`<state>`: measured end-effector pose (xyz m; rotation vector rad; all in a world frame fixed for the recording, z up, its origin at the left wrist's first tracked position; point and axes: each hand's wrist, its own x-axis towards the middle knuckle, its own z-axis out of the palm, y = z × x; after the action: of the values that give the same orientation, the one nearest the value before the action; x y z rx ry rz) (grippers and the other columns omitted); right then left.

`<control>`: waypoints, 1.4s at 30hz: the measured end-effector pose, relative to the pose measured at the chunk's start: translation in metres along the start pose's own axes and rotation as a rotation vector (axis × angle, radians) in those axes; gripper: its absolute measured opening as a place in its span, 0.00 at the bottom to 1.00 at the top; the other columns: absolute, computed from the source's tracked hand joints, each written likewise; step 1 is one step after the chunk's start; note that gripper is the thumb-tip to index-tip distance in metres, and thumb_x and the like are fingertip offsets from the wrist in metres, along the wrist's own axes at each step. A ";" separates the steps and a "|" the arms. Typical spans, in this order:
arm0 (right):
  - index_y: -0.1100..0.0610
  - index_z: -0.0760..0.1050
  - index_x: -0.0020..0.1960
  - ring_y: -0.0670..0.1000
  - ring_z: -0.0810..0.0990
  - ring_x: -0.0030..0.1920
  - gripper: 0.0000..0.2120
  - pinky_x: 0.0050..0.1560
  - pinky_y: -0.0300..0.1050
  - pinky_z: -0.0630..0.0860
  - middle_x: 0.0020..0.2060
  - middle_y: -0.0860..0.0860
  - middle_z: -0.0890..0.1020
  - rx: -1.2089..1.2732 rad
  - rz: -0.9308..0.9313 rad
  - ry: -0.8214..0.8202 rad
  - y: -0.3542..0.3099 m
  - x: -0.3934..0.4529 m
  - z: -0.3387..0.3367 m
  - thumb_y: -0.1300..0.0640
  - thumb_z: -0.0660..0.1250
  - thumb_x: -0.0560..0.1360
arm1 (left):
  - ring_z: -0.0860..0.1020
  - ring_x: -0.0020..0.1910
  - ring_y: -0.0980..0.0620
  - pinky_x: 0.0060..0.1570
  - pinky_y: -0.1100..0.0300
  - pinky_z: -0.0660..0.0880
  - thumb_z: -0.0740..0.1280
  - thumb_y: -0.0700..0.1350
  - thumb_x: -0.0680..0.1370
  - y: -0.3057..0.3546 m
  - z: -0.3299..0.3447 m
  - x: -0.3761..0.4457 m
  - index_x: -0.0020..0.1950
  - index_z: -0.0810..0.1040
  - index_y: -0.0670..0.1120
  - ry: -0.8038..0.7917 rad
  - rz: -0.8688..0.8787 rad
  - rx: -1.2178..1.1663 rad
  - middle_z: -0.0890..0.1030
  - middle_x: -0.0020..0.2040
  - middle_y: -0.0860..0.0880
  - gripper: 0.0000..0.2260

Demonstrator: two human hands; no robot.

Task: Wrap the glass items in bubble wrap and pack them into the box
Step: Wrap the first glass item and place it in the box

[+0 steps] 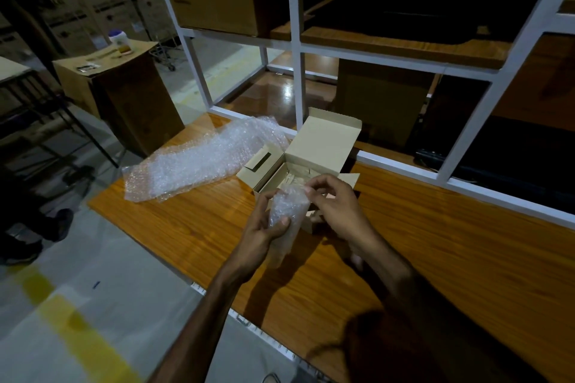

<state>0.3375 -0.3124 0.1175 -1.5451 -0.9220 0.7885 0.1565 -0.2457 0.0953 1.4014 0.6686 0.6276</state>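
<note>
No text could be read anywhere: dark printing on the stacked cartons (pixel 77 9) in the background was too blurred to make out, and the label on the white jar (pixel 117 39) was illegible too

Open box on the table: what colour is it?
Plain tan cardboard box, unprinted; head view.
</note>
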 end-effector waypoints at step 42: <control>0.48 0.80 0.69 0.40 0.76 0.60 0.18 0.60 0.43 0.77 0.58 0.43 0.79 -0.456 -0.343 -0.212 -0.014 0.004 0.004 0.42 0.64 0.83 | 0.81 0.67 0.45 0.64 0.37 0.80 0.76 0.48 0.77 0.006 -0.005 0.009 0.73 0.64 0.51 0.024 0.078 0.191 0.80 0.69 0.46 0.30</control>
<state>0.3338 -0.3063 0.1304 -1.6404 -1.5593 0.5194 0.1593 -0.2352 0.1004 1.6058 0.7099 0.6559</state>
